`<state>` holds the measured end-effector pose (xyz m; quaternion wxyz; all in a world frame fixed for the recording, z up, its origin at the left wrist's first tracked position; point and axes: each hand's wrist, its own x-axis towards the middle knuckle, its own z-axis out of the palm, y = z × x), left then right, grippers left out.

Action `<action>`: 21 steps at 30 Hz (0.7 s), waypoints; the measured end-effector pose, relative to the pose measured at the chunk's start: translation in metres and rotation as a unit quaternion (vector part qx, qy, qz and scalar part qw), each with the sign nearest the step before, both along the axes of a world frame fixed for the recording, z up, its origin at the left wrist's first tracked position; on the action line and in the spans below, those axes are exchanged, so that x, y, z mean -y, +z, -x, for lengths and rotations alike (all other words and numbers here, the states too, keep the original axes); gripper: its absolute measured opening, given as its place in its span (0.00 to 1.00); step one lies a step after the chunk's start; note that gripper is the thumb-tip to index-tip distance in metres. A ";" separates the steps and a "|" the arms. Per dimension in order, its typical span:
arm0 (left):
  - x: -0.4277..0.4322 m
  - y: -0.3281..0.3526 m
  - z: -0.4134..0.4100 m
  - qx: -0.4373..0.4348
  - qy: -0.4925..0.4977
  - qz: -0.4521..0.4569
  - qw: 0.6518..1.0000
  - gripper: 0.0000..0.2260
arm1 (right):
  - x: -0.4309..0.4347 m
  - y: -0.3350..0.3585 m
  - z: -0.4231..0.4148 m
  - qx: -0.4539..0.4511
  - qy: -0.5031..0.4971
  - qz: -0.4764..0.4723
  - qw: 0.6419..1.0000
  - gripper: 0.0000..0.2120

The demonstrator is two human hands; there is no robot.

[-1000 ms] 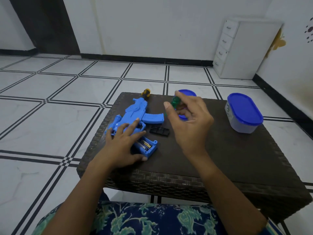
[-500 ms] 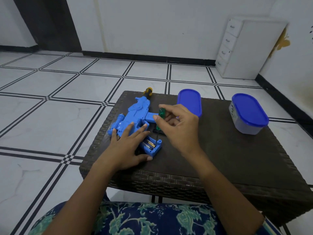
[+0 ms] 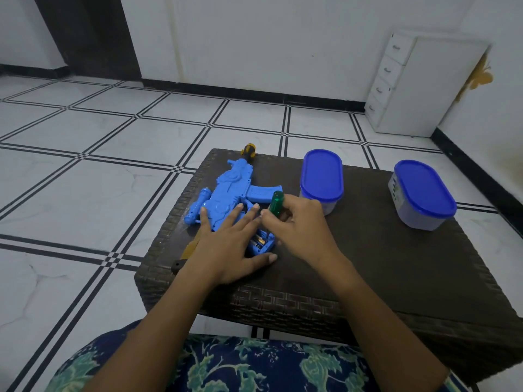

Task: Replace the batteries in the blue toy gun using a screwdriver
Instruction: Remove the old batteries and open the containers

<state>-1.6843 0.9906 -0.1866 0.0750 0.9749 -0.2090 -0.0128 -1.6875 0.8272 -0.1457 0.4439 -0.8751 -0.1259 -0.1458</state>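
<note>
Blue-lidded plastic, two tubs of it, is sitting on the dark wicker table [image 3: 382,264]: the left tub [image 3: 321,176] near the gun's magazine, the right tub [image 3: 424,193] well apart by the right edge. Both lids are on, so can't tell what's inside. The blue toy gun [image 3: 226,193] is lying flat on the table's left half, its grip compartment [image 3: 266,246] open with batteries [image 3: 257,241] showing in it. The left hand [image 3: 229,250] is pressing down on the gun, fingers straight and spread. The right hand [image 3: 300,227] is pinching the green screwdriver [image 3: 276,202] by the handle, fingers curled round it, shaft pointing down into that compartment.
</note>
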 end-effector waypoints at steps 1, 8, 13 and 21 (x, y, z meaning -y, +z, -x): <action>0.001 -0.001 0.000 0.006 0.002 0.001 1.000 0.39 | -0.001 -0.001 0.000 -0.008 0.002 -0.006 1.000 0.14; 0.003 -0.003 0.000 0.019 0.011 -0.009 1.000 0.42 | 0.003 -0.004 -0.003 -0.077 -0.037 -0.110 0.990 0.08; 0.005 -0.001 0.000 0.008 0.022 0.010 1.000 0.39 | 0.002 -0.003 0.000 -0.084 -0.037 -0.135 0.987 0.04; 0.008 0.003 0.000 -0.007 0.031 0.013 0.999 0.32 | 0.013 0.007 -0.004 -0.089 -0.073 -0.247 0.962 0.10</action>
